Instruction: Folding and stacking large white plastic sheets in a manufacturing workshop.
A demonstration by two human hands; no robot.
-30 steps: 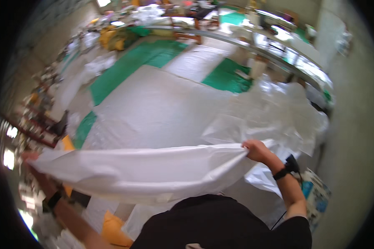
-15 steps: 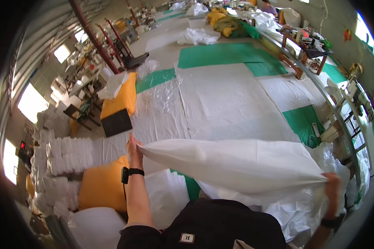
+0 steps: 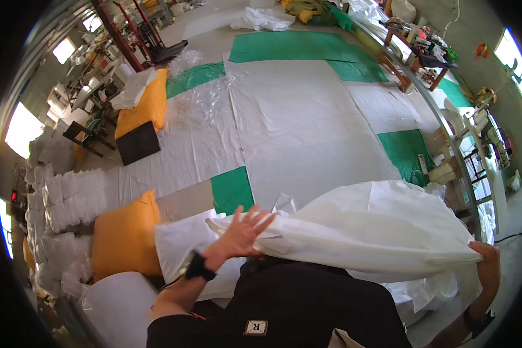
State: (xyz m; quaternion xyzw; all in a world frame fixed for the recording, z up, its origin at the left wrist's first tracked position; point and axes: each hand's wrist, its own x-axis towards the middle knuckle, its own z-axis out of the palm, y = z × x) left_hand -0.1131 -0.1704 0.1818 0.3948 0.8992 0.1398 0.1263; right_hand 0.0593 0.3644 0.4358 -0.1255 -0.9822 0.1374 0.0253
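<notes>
A large sheet of thin white material (image 3: 359, 229), perhaps a flattened sack, spans the space in front of my chest, billowing in its middle. My right hand (image 3: 487, 264) pinches its right end, bunching the edge into folds. At the other end my left hand (image 3: 240, 235) lies against the white material with fingers spread, not gripping it. The sheet's left corner sticks out past that hand. Below and left of my left hand is a pile of flat white pieces (image 3: 180, 243). More crumpled white material shows beneath the held sheet.
A full yellow sack (image 3: 124, 238) and a white roll (image 3: 119, 304) stand at my left, with stacked white bundles (image 3: 75, 200) beyond. White and green sheets (image 3: 296, 46) cover the floor ahead. A metal rail (image 3: 443, 119) runs along the right. A dark board (image 3: 138, 142) leans on another yellow sack.
My left hand has released its end of the sheet, opened, and come in toward my chest. The right hand moved slightly outward, still holding. The sheet's middle has puffed up, and the view has tilted down.
</notes>
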